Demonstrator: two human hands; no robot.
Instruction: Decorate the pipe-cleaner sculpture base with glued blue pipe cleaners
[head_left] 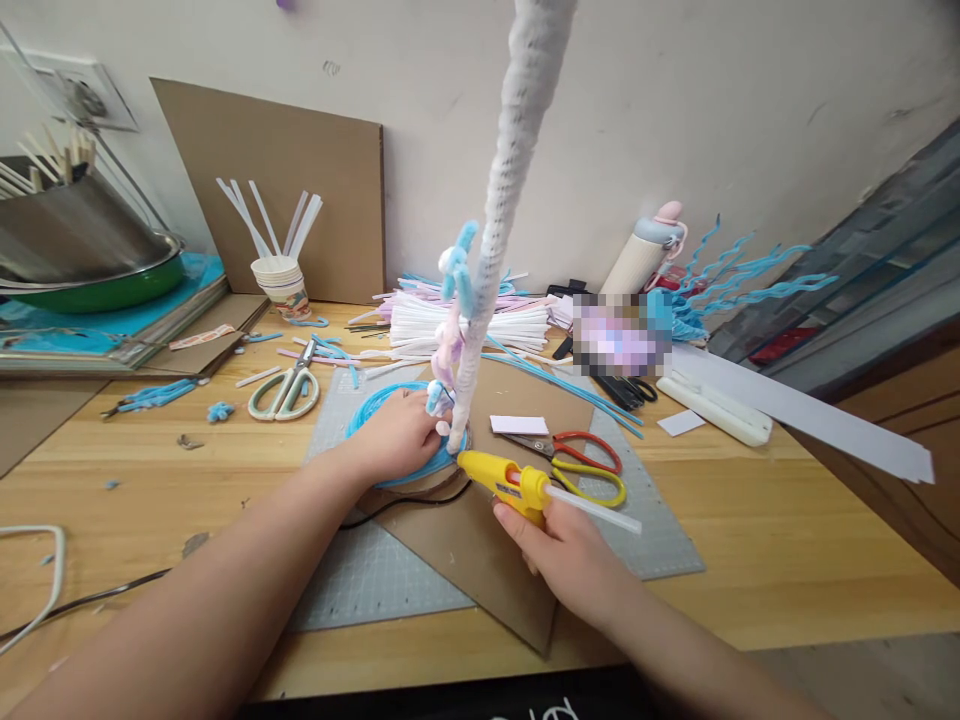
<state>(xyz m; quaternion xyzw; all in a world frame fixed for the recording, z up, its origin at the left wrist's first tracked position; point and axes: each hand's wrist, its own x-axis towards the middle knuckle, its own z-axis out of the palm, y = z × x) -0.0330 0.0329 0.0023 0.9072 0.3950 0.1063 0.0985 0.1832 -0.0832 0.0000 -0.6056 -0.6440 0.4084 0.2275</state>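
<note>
My right hand (570,560) is wrapped around a yellow glue gun (499,475) with a clear glue stick (596,508) jutting from its back. Its nozzle meets the foot of a tall white fuzzy pole (504,200), which rises out of the top of the view. Pastel blue and pink fuzzy shapes (450,350) run along the pole's left side. The pole stands on a round blue coiled base (367,400). Over this base, beside the pole's foot, my left hand (397,435) has its fingers curled in; what they hold is hidden.
Cardboard (480,570) lies on a grey cutting mat (405,585). Red-and-yellow scissors (592,470) lie to the right, pale green scissors (285,390) to the left. White pipe cleaners (465,325), a paper cup (281,285) of glue sticks and a bottle (637,250) are behind.
</note>
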